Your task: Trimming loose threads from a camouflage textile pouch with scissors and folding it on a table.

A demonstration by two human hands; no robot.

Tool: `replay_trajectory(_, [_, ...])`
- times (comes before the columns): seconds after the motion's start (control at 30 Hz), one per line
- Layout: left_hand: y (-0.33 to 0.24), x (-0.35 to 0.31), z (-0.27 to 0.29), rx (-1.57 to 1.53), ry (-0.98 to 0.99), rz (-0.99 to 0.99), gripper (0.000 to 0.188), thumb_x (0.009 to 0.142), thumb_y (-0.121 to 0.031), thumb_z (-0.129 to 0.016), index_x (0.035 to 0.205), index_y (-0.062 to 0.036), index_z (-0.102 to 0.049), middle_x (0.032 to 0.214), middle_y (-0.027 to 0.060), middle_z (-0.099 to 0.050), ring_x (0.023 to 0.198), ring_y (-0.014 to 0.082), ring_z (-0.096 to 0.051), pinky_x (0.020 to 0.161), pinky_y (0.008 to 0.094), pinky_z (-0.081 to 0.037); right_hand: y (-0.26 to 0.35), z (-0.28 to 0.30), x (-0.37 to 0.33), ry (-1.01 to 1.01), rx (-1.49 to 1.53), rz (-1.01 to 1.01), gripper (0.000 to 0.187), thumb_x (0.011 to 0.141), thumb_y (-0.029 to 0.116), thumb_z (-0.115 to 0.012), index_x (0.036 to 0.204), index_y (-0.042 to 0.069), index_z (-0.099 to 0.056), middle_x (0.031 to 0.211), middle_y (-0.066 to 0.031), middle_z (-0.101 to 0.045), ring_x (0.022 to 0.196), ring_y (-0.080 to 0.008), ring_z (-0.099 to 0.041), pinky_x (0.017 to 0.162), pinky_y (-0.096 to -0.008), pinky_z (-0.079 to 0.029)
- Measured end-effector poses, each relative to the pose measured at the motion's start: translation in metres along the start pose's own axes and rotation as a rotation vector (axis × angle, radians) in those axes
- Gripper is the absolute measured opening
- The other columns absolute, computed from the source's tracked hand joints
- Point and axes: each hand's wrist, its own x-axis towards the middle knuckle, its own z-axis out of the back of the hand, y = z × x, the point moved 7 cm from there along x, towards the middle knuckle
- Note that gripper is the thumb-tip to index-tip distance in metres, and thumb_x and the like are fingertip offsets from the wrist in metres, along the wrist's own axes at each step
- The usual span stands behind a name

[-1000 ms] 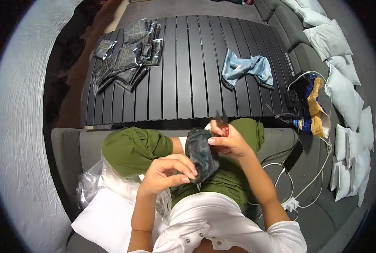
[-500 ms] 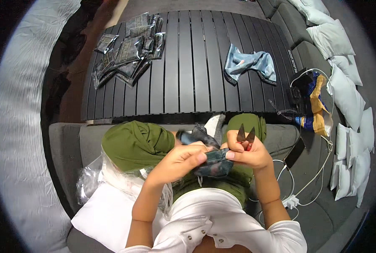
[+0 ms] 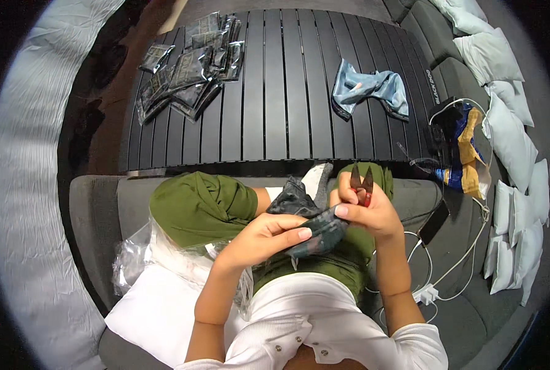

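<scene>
Over my lap I hold a dark green-black patterned piece of cloth, with part of it bunched toward the far side. My left hand pinches its near left edge between thumb and fingers. At the cloth's upper right, my right hand grips the edge with the thumb on top. Tucked in that same right hand are red-handled thread snips, their two blades spread and pointing away from me. The fingertips behind the cloth are hidden.
On the black slatted table lie several dark plastic-wrapped packets at left and a shiny blue cloth at right. A clear plastic bag and white pillow sit at my left. White cables trail on the right.
The cloth has tilted, its right side raised, as my right hand moved slightly up and right. My left thumb has slid a little to the right. The snips stay in my right hand.
</scene>
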Motion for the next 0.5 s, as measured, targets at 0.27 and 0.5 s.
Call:
replay_trajectory(0.27, [-0.005, 0.002, 0.002, 0.03, -0.03, -0.238, 0.026, 0.085, -0.016, -0.052, 0.098, 0.0073, -0.057, 0.09, 0.0019, -0.058, 0.078, 0.006, -0.048, 0.07, 0.0196, -0.038, 0.028, 0.021, -0.02, -0.244, -0.736, 0.32, 0.047, 0.076, 0.047, -0.057, 0.077, 0.002, -0.046, 0.072, -0.0045, -0.044, 0.063, -0.01, -0.04, 0.055, -0.0211, -0.032])
replay_trajectory(0.5, [-0.009, 0.002, 0.004, -0.06, -0.117, -0.179, 0.033, 0.085, -0.026, -0.053, 0.097, 0.0032, -0.06, 0.064, -0.0062, -0.051, 0.046, -0.0015, -0.025, 0.04, 0.0153, -0.017, 0.05, -0.022, -0.038, -0.179, -1.346, 0.495, 0.036, 0.056, 0.03, -0.075, 0.071, 0.004, -0.054, 0.054, -0.0034, -0.049, 0.044, -0.0188, -0.047, 0.042, -0.0265, -0.036])
